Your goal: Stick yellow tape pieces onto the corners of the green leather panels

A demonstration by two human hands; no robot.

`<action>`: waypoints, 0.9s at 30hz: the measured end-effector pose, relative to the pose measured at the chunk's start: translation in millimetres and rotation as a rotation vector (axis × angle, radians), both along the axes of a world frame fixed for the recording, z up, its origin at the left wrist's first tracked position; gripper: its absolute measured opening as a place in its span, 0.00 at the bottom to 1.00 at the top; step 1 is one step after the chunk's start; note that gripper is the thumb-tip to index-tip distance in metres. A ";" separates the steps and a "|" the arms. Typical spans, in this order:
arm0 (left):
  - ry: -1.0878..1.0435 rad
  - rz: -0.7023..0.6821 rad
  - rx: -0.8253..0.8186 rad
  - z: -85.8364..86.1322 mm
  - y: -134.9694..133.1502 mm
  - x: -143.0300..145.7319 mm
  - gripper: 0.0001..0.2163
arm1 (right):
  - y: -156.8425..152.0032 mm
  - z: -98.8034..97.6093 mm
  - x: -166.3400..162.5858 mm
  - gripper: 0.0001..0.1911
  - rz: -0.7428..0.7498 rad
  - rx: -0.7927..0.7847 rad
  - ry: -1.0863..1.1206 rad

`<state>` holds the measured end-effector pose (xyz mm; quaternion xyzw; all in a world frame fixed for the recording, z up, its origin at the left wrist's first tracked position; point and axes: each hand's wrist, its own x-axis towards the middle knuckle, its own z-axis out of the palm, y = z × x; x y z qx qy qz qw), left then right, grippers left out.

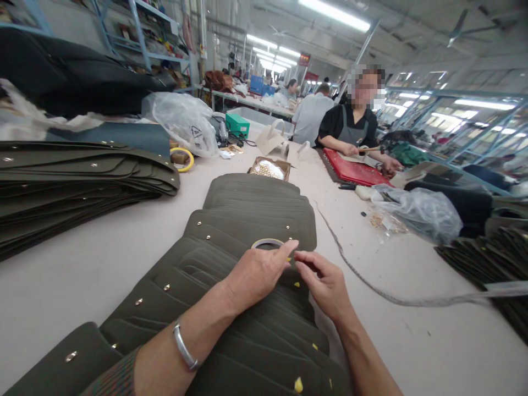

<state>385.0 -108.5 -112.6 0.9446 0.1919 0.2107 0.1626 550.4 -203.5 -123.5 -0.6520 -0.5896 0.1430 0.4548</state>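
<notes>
A stack of dark olive panels (239,286) with gold-coloured metal studs fans out over the table before me. My left hand (256,270) is closed around a roll of tape (267,241), whose pale rim shows behind the fingers. Just to the right, my right hand (328,281) has thumb and fingers drawn together close to the left fingertips. A small yellow scrap (289,259) shows between the hands; whether the right fingers grip it is unclear. Several yellow bits (298,384) stick along the panels' right side.
More olive panels (82,181) are piled at left, beside a yellow tape roll (182,159). Behind the stack sits a box of gold studs (269,169). A cord (371,289) crosses the table at right. Across from me, a person works over a red board (355,166).
</notes>
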 end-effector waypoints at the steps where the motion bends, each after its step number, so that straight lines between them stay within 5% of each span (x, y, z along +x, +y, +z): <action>1: 0.005 0.004 -0.002 0.5 -0.6 0.3 0.20 | 0.5 1.2 -1.7 0.09 0.021 0.025 -0.035; 16: 0.088 0.056 -0.015 3.1 -0.8 0.7 0.04 | 3.9 -3.6 -14.0 0.07 -0.070 0.068 -0.296; 19: 0.057 0.086 0.026 2.4 -1.6 1.1 0.05 | 6.2 0.8 -19.4 0.06 -0.129 0.005 -0.079; 23: 0.013 0.084 0.101 1.5 -3.8 2.1 0.07 | 11.1 3.5 -24.9 0.08 -0.142 -0.138 0.469; 27: -0.041 0.092 0.126 1.6 -7.1 2.2 0.08 | 17.7 -3.0 -21.1 0.11 -0.183 -0.151 0.653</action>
